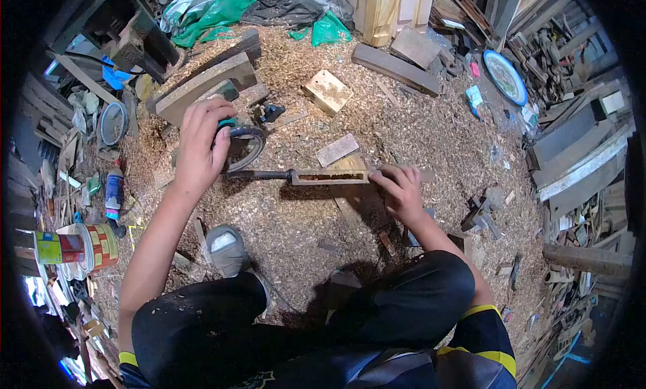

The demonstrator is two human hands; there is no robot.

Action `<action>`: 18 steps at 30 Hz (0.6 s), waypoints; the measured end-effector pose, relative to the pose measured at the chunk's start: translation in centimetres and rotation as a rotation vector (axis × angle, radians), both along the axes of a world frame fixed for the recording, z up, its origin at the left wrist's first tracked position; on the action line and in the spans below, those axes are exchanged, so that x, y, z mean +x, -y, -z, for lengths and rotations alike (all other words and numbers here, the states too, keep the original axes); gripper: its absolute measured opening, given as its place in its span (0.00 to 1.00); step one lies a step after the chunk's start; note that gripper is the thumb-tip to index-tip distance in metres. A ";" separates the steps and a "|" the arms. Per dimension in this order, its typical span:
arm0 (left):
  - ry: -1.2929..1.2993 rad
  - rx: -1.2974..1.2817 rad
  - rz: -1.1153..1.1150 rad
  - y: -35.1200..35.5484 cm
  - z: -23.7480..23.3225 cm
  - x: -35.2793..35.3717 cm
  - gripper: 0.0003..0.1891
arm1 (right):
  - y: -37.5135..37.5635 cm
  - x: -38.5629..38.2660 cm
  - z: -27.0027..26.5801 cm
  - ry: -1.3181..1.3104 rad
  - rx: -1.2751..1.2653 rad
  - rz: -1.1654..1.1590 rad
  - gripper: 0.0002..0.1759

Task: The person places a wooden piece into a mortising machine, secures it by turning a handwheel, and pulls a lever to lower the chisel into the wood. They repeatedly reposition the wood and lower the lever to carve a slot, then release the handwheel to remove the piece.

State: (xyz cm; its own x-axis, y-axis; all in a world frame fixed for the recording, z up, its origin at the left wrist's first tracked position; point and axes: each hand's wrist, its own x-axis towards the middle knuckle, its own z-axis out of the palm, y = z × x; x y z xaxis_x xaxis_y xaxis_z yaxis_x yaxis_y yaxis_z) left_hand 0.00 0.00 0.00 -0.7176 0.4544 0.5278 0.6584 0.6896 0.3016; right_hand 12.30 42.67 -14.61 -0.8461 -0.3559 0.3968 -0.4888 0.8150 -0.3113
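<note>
My left hand is closed around a green handle at the upper left, beside a dark round wheel-like ring. Just below it, a dark rod runs into the left end of a narrow wooden piece with a long slot. The right end of this slotted piece is pinched between the fingers of my right hand. Behind it, a small flat wooden block lies over a longer board. What the green handle belongs to is partly hidden by my left hand.
Wood shavings cover the floor. A yellowish block and a long beam lie ahead. Thick boards stand at upper left. Buckets and a blue spray can are left; scrap wood is piled right.
</note>
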 end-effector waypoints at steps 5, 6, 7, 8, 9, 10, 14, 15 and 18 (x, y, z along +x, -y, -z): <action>-0.021 0.019 -0.007 -0.5 0.2 0.3 0.11 | -0.1 0.0 0.0 0.126 0.103 -0.088 0.31; -0.020 0.017 -0.006 -0.3 0.1 0.3 0.11 | 0.1 0.0 -0.1 0.126 0.101 -0.088 0.31; -0.023 0.015 -0.004 -0.3 0.1 0.3 0.11 | 0.3 0.0 -0.4 0.164 0.117 -0.079 0.30; -0.028 0.014 -0.003 -0.3 0.1 0.3 0.11 | 0.4 -0.1 -0.5 0.200 0.135 -0.071 0.28; -0.030 0.016 -0.004 -0.2 0.1 0.4 0.11 | 0.3 -0.1 -0.5 0.197 0.138 -0.072 0.28; -0.018 0.019 -0.006 -0.2 0.2 0.4 0.11 | 0.3 -0.3 -0.4 0.194 0.130 -0.074 0.27; -0.033 0.019 -0.003 0.1 0.5 0.5 0.11 | 0.7 -0.6 -1.3 0.007 0.155 -0.115 0.26; -0.031 0.018 -0.005 0.2 0.6 0.6 0.11 | 1.0 -0.5 -1.9 0.008 0.154 -0.118 0.26; -0.021 0.038 0.004 0.1 0.5 0.6 0.10 | 1.7 -0.2 -2.5 -0.088 0.071 -0.126 0.27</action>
State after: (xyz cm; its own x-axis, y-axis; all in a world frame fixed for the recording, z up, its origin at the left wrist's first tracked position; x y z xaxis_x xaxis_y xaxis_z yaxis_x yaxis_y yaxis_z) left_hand 0.56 -0.12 -0.51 -0.7044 0.4369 0.5595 0.6679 0.6749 0.3138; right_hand 12.09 40.97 -12.15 -0.7561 -0.4869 0.4373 -0.6113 0.7641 -0.2062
